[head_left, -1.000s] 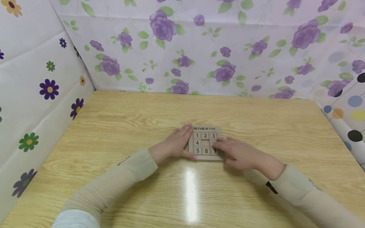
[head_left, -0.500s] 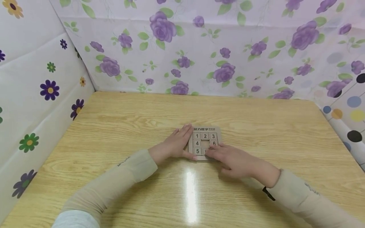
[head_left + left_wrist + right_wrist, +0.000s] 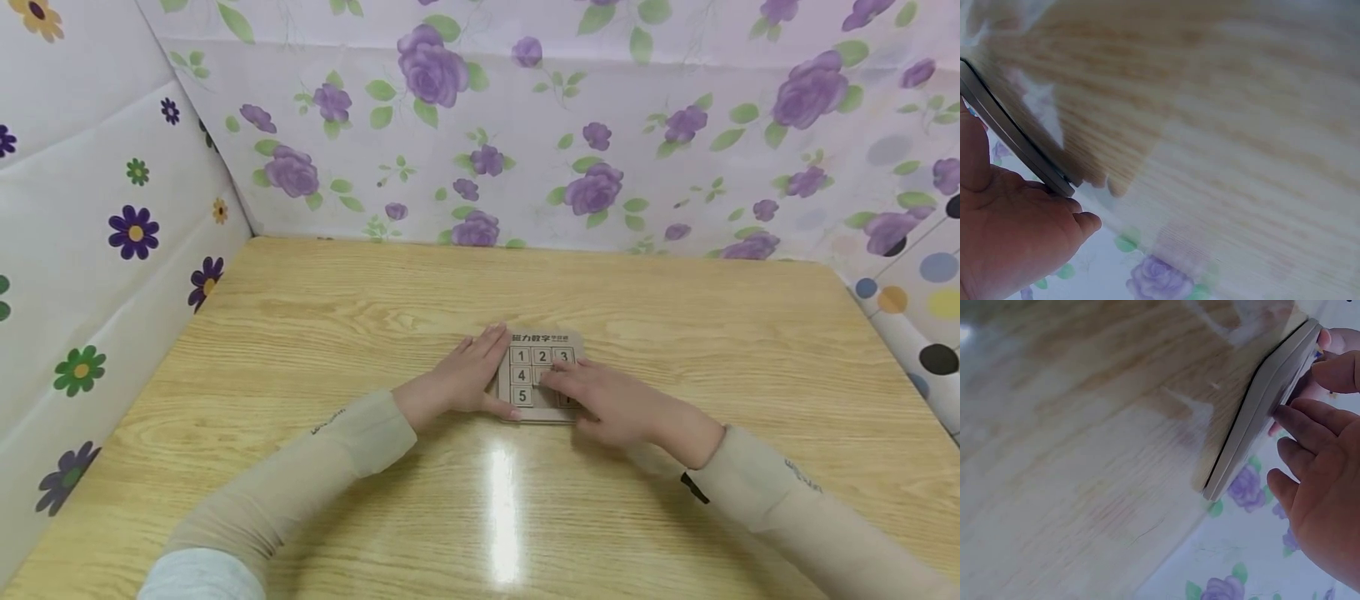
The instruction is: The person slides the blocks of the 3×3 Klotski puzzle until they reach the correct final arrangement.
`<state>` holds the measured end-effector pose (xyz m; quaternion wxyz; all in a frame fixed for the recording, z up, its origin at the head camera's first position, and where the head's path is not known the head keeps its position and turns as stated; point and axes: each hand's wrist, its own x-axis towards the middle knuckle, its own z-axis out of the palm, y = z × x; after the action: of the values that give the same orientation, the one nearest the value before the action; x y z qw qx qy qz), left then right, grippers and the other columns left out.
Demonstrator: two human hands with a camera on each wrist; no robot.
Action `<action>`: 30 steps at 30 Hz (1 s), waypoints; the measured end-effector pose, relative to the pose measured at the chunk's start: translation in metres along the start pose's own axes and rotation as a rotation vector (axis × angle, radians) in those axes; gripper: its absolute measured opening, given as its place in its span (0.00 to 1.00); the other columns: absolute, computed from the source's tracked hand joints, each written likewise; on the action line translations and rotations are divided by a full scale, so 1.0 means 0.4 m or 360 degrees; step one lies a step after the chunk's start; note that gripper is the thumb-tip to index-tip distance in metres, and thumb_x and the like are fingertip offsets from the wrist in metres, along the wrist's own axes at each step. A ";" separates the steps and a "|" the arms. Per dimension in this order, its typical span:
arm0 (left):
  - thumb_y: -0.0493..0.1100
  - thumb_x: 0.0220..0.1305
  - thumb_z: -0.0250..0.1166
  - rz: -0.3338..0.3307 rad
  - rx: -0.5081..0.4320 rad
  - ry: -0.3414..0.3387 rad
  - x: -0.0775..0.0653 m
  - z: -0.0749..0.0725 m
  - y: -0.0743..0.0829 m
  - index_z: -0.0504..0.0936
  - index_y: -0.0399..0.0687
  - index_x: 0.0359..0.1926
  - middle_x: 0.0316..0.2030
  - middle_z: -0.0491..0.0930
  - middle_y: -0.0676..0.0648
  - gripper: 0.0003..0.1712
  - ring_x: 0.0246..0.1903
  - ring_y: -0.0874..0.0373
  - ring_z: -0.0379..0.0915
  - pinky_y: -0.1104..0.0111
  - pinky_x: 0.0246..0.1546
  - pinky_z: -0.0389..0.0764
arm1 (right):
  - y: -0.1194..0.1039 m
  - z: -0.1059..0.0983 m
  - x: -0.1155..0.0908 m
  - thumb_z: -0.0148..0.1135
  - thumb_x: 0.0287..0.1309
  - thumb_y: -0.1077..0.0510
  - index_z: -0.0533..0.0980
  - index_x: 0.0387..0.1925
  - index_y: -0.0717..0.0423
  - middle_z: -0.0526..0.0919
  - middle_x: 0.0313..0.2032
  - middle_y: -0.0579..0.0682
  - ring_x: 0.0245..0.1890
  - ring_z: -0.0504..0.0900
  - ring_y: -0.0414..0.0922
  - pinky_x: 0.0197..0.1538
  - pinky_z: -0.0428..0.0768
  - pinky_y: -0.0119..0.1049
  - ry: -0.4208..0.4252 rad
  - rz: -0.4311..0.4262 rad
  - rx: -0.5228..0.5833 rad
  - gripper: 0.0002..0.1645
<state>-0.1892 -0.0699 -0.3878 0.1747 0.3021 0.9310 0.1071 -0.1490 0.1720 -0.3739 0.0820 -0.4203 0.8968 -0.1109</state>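
A number slide puzzle with a pale frame and numbered tiles lies flat on the table. Tiles 1, 2, 3, 4 and 5 can be read; the bottom middle slot is bare. My left hand rests along the frame's left edge, fingers straight, thumb at the lower left corner. Fingertips of my right hand touch the centre tile from the right, covering its number and most of the right column. In the left wrist view, the puzzle's side meets my palm. The right wrist view shows fingers over the puzzle's face.
The wood-grain table extends around the puzzle, with a bright light reflection in front. A purple-flowered cloth hangs behind it, and another flowered cloth stands at the left.
My right hand moved from the right column to the bottom row, then up to the centre. The bottom middle tile slid up, so the gap went from centre to bottom middle. My left hand stayed.
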 end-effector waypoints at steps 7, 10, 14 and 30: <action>0.72 0.47 0.65 -0.0010 0.0009 -0.0028 0.001 -0.005 0.004 0.35 0.38 0.74 0.75 0.31 0.41 0.71 0.74 0.51 0.27 0.56 0.74 0.37 | 0.008 -0.009 -0.033 0.58 0.52 0.62 0.63 0.66 0.64 0.67 0.66 0.60 0.68 0.61 0.59 0.70 0.58 0.55 0.0029 0.0007 0.0002 0.38; 0.72 0.47 0.65 -0.0008 0.0000 -0.0027 0.000 -0.006 0.005 0.36 0.38 0.74 0.75 0.31 0.41 0.71 0.74 0.51 0.27 0.56 0.74 0.37 | 0.009 -0.016 -0.054 0.58 0.52 0.63 0.63 0.66 0.65 0.68 0.66 0.60 0.68 0.62 0.60 0.69 0.60 0.56 0.0026 0.0025 -0.0018 0.38; 0.72 0.47 0.66 -0.0012 -0.0009 -0.0018 -0.002 -0.004 0.005 0.36 0.38 0.74 0.75 0.32 0.41 0.71 0.74 0.50 0.28 0.56 0.74 0.37 | -0.001 -0.017 -0.069 0.60 0.51 0.63 0.63 0.66 0.63 0.67 0.65 0.62 0.67 0.63 0.60 0.68 0.61 0.57 0.0011 0.0056 -0.0021 0.39; 0.72 0.48 0.65 -0.0004 0.0000 0.0002 -0.004 -0.003 0.006 0.37 0.37 0.74 0.75 0.33 0.40 0.70 0.74 0.49 0.29 0.54 0.74 0.39 | -0.055 0.022 -0.008 0.59 0.49 0.60 0.61 0.67 0.65 0.66 0.67 0.58 0.69 0.60 0.57 0.71 0.57 0.53 -0.0040 -0.0141 0.0012 0.42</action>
<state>-0.1872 -0.0693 -0.3854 0.1743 0.3010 0.9314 0.1070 -0.1287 0.1599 -0.3761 0.0897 -0.4608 0.8758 -0.1125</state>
